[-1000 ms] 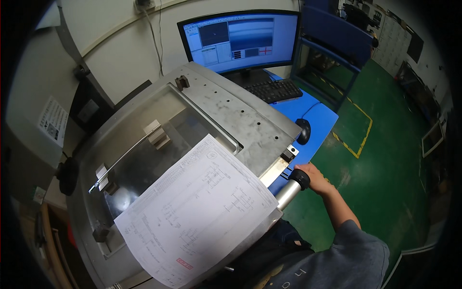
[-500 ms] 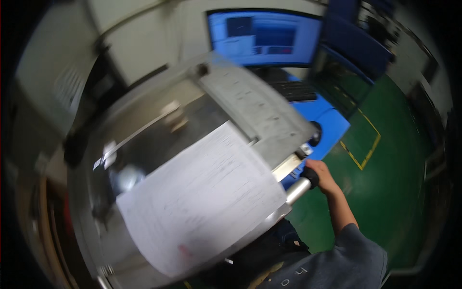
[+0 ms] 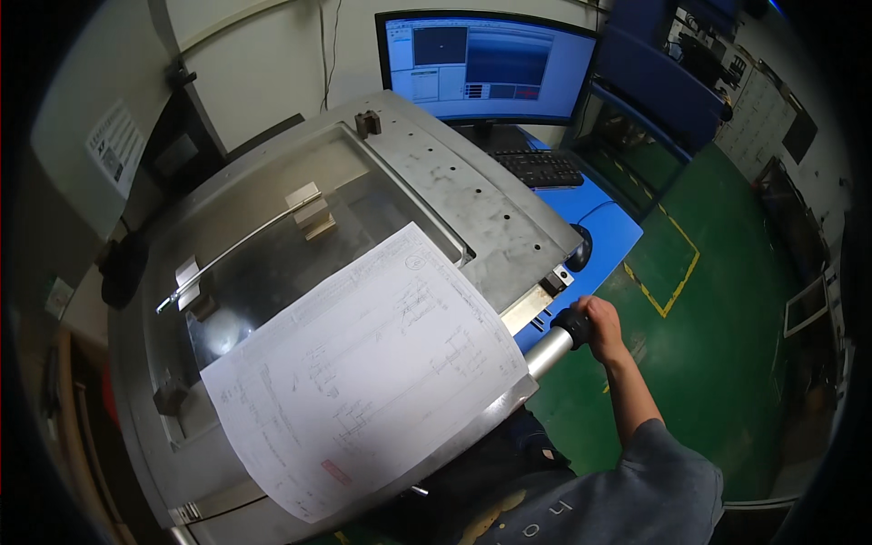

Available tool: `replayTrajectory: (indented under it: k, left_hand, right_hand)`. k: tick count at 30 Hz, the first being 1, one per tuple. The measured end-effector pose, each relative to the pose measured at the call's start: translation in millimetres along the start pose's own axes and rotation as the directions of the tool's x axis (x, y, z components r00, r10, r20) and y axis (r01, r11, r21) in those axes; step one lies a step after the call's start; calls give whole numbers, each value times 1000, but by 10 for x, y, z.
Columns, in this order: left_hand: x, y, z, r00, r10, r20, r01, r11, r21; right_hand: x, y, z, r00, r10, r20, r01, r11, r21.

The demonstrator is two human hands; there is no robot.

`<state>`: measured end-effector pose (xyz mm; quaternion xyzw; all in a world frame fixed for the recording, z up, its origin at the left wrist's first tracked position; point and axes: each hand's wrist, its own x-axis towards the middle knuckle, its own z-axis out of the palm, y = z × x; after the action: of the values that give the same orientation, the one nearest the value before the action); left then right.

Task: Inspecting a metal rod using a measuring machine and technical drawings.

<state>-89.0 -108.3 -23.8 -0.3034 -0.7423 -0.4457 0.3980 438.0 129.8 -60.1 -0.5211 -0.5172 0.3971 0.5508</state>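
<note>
My right hand is closed round a black knob at the end of a shiny metal shaft, off the right side of a grey metal machine table. Nothing of my left hand shows. A large sheet of paper with a technical drawing lies over the table's near part and bends down past its front edge. Beyond it, a thin metal rod rests across two metal blocks, the far one near the table's middle and the other block to the left, on a dark glassy plate.
At the back a monitor is lit. A black keyboard and a mouse sit on a blue desk right of the machine. Yellow tape marks the green floor. A dark block stands at the table's left.
The view has steadied and shifted slightly, so the paper, rod and monitor look sharper. My right hand stays on the knob, its grip a little changed.
</note>
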Motion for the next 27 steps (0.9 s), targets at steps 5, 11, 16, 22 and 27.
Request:
replayTrajectory:
  k: [5,11,16,22,27]
  left_hand:
    - [2,-113,28,1000,12,-7,-13,998,-60]
    - [35,-179,52,1000,24,-7,-24,997,-75]
    - [64,-194,42,1000,23,-5,-23,997,-75]
    - [56,-192,42,998,58,-2,-58,998,-14]
    - [54,-176,22,999,46,-3,-45,998,43]
  right_hand:
    - [93,71,-35,989,105,105,-103,994,-24]
    - [-130,15,-80,940,336,53,-339,939,59]
    - [171,43,6,998,54,36,-53,999,-4]
    - [160,161,33,975,217,52,-222,968,119]
    - [50,150,15,955,288,74,-294,952,82]
